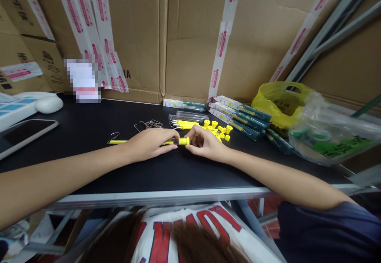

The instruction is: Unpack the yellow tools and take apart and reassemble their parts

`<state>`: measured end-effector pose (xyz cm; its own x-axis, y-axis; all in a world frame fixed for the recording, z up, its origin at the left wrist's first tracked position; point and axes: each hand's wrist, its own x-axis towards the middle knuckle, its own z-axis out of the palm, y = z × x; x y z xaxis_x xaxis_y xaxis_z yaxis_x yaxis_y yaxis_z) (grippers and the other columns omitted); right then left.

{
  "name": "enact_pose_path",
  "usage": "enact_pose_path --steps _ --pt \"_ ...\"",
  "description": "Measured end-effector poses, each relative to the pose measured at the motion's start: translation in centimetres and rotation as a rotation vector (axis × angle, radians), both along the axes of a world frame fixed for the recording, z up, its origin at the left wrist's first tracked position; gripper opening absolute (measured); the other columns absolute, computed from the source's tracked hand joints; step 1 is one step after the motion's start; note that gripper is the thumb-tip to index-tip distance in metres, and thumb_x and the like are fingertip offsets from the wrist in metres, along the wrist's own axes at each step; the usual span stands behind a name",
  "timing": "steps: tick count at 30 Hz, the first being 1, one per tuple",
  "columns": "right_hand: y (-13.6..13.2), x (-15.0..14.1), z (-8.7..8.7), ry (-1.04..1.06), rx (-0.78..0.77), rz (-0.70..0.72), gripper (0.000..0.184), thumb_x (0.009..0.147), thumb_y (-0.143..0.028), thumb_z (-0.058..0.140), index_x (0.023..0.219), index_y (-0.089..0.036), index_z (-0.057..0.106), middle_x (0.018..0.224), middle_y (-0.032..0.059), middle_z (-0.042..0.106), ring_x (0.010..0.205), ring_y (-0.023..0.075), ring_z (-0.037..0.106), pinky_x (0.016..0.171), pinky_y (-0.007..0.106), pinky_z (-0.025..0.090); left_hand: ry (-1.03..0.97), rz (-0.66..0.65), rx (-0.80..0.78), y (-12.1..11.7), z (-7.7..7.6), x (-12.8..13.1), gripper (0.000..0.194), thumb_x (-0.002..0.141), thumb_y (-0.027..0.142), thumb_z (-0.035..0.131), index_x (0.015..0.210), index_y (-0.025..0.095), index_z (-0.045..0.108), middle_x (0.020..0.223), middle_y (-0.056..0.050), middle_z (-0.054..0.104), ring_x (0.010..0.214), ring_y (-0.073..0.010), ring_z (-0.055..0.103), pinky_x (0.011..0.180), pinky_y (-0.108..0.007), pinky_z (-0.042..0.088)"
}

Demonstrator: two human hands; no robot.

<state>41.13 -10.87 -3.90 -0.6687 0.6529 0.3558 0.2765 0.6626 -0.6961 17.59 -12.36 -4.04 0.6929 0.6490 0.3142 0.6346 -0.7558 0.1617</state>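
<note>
My left hand (150, 142) is closed around a thin yellow rod (118, 142), whose middle it covers. A bent wire hook (113, 136) shows by the rod's left end. Between thumb and fingers, my right hand (208, 143) pinches a yellow cap (183, 141), which lines up with the rod's right end; whether they are joined I cannot tell. Just behind my right hand lie several loose yellow caps (214, 124) and a bundle of yellow rods (187, 124) with metal ends. Clear plastic tubes (192, 115) lie beyond them. A heap of thin wire hooks (153, 124) sits behind my left hand.
Green-and-white boxes (241, 114) are stacked at the back right, beside a yellow bag (276, 106) and a clear plastic bag (330, 132). One more box (184, 104) lies against the cardboard wall (190, 36). A phone (28, 132) and a white mouse (49, 103) are at left.
</note>
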Motion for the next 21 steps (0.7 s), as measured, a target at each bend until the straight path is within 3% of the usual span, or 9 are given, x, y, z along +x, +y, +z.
enact_pose_path --steps 6,14,21 --pt "0.2 0.4 0.4 0.029 -0.029 -0.040 0.022 0.075 -0.026 0.065 0.087 -0.018 0.049 0.064 -0.0056 0.050 0.053 0.0078 0.045 0.048 0.021 0.035 -0.003 0.007 0.020 0.2 0.1 -0.2 0.025 0.095 0.040 0.043 0.107 0.021 0.054 0.096 -0.002 0.065 0.085 -0.0182 0.062 0.071 -0.026 0.041" --pt "0.4 1.1 1.6 0.072 0.054 -0.076 0.020 0.078 -0.029 0.064 0.086 -0.018 0.050 0.069 -0.0031 0.052 0.059 0.0092 0.049 0.053 0.022 0.039 -0.008 0.052 0.040 0.2 0.2 -0.2 0.028 0.095 0.042 0.040 0.110 0.022 0.053 0.095 -0.002 0.065 0.084 -0.0183 0.062 0.070 -0.026 0.041" --pt "3.2 3.5 4.3 0.093 0.005 -0.176 0.027 0.080 -0.039 0.065 0.086 -0.015 0.055 0.068 -0.0011 0.057 0.055 0.0074 0.048 0.049 0.020 0.038 0.001 0.053 0.052 0.2 0.1 -0.2 0.028 0.093 0.043 0.044 0.106 0.023 0.056 0.091 -0.001 0.064 0.085 -0.0180 0.061 0.072 -0.027 0.040"
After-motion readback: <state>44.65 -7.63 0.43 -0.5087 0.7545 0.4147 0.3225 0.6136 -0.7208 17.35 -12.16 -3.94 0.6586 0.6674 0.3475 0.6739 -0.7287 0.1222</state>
